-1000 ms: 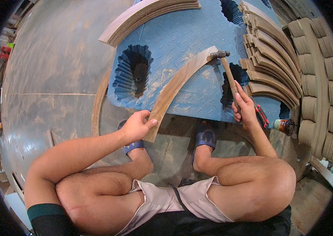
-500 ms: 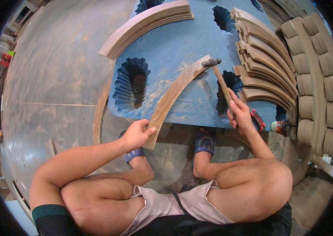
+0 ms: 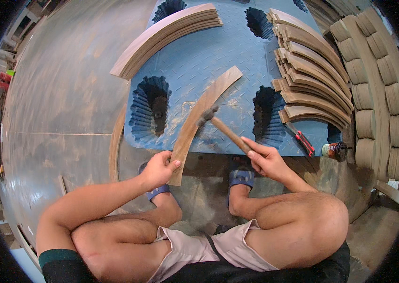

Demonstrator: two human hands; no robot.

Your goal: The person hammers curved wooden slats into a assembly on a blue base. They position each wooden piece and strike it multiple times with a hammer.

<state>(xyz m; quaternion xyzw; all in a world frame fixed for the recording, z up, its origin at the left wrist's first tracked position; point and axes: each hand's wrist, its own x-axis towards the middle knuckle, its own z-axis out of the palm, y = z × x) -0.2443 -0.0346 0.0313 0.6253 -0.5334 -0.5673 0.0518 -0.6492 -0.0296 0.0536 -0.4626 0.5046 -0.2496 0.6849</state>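
Note:
My left hand (image 3: 160, 169) grips the near end of a curved wooden strip (image 3: 199, 113), thumb on top. The strip lies across the blue plastic pallet (image 3: 237, 56), and its near end sticks out past the pallet's front edge. In my right hand (image 3: 264, 159) is a hammer (image 3: 230, 134), held by its wooden handle. The dark hammer head is at the right edge of the strip, near its middle; whether it touches the wood I cannot tell.
Curved strips are stacked at the pallet's far left (image 3: 166, 35) and along its right side (image 3: 315, 70). A red-and-black utility knife (image 3: 303, 141) and a small jar (image 3: 336, 151) lie at the front right corner. Beyond stand bundled curved pieces (image 3: 362, 94). Deep holes (image 3: 154, 113) open in the pallet.
The hammer has moved from the strip's far end back to its middle, nearer me. My right hand has shifted left, uncovering the utility knife. The strip has turned slightly.

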